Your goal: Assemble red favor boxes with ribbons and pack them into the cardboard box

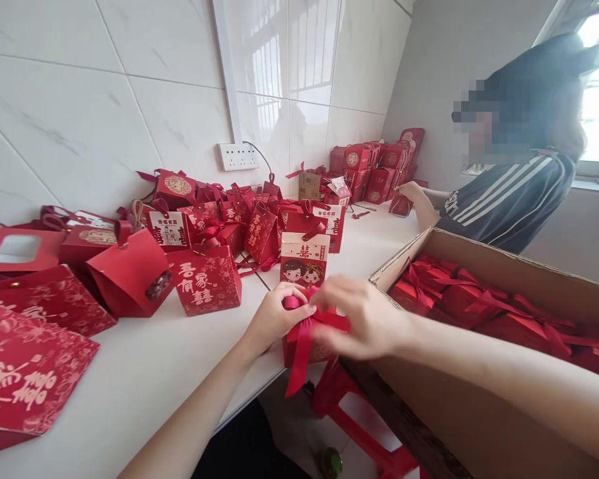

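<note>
A small red box [292, 346] stands at the table's front edge with a red ribbon [301, 356] on its top. My left hand [278, 311] pinches a loop of the ribbon between thumb and fingers, and one ribbon tail hangs down the front of the box. My right hand [362, 319] is over the right side of the same box, close to the ribbon. It is blurred, and what its fingertips hold cannot be made out. Just behind the box stands an upright carton with two cartoon faces [303, 261].
Many red gift boxes [208, 279] crowd the table's left and back. A cardboard box [404, 256] of ribboned red boxes is at the right. Beyond it, a person in a striped sleeve [499, 199] reaches to the table. A red stool [339, 399] is below.
</note>
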`<state>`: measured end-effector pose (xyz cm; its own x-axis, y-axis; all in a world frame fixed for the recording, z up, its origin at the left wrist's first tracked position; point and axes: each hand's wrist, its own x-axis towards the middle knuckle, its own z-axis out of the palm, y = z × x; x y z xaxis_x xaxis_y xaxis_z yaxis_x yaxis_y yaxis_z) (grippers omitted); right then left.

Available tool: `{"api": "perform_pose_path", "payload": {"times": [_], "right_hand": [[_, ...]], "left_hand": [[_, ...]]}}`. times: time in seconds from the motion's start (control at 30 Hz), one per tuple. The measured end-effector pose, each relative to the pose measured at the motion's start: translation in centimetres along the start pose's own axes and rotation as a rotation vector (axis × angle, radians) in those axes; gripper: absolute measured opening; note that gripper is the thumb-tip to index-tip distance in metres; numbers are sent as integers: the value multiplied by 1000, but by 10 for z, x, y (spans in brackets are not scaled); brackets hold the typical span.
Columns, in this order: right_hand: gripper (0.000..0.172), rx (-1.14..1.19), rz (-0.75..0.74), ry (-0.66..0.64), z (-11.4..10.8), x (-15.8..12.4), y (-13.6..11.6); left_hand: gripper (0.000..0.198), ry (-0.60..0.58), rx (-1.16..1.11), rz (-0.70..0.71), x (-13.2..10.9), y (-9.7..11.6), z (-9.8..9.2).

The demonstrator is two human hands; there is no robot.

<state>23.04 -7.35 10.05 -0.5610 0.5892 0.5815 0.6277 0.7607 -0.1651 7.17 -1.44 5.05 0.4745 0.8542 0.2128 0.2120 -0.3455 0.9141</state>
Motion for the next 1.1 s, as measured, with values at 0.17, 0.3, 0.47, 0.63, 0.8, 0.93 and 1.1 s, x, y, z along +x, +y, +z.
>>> {"api": "perform_pose_path", "payload": {"times": [0.17,0.3,0.47,0.63,0.8,0.93,1.1], "right_hand": [[47,80,731,-251,8,7,38],[45,195,770,-329,16,5,44],[39,394,753,-296,12,-4,44],[38,387,739,-264,12,-5,41],[36,531,785,-272,14,-6,43],[39,601,806,-255,17,-10,50],[40,587,787,-229,20,-13,56]], "left_hand": [[15,23,-15,-3,1,-3,2],[17,29,30,11,-2,-4,2],[29,323,234,-77,-9,3,1],[24,238,280,-155,-10,4,-2],[21,285,216,-153,-9,4,-3],[21,339,179,-159,-9,6,-4],[19,381,177,-151,-8,1,-3]]}}
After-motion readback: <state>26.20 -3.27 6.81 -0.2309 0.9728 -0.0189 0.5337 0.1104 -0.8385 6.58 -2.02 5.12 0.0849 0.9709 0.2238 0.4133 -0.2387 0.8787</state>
